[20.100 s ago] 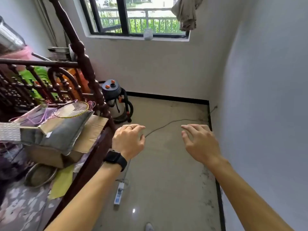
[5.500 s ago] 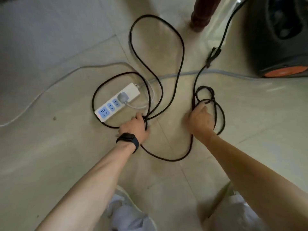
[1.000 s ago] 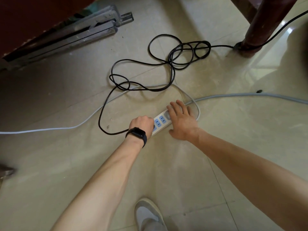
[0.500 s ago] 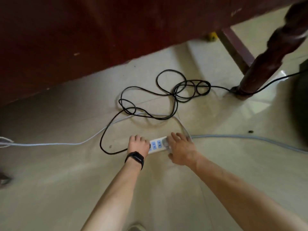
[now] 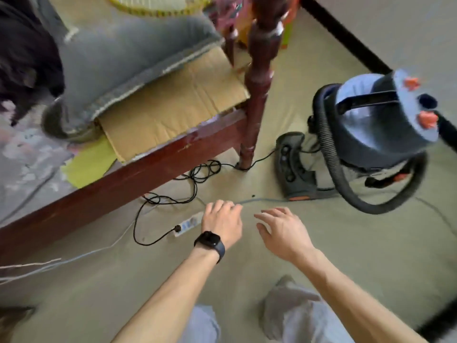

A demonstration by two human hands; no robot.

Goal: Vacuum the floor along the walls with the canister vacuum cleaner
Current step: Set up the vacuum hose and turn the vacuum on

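Floor (image 5: 346, 263): pale tile, beside a bed. Entries run outward from the fingers.

1. Left hand (image 5: 221, 224), watch (image 5: 210, 245) on its wrist. Fingers (image 5: 222, 206) are loosely bent and hold nothing.
2. Right hand (image 5: 284, 231), just beside the left. Fingers are spread and straight, and hold nothing.
3. Power strip (image 5: 189, 222), white, partly hidden under the left fingers; contact cannot be told. A black plug (image 5: 176, 228) sits at its far end.
4. Black cord (image 5: 195, 179), beyond the left fingers, lies in loose loops and runs to the foot of the bedpost (image 5: 259, 82).
5. Grey cable (image 5: 262, 200), just past both sets of fingertips, leads toward item 6.
6. Canister vacuum (image 5: 378, 125), well beyond the right fingers, stands upright near the wall with its hose (image 5: 331, 154) looped round it.
7. Bed frame (image 5: 123, 179), dark red, beyond the left fingers.

Hazards, as judged:
- The cord appears caught at the bedpost, so rolling the vacuum away could snag it, jerk the plug out or drag the strip.
- Loose loops by the feet could trip the person.
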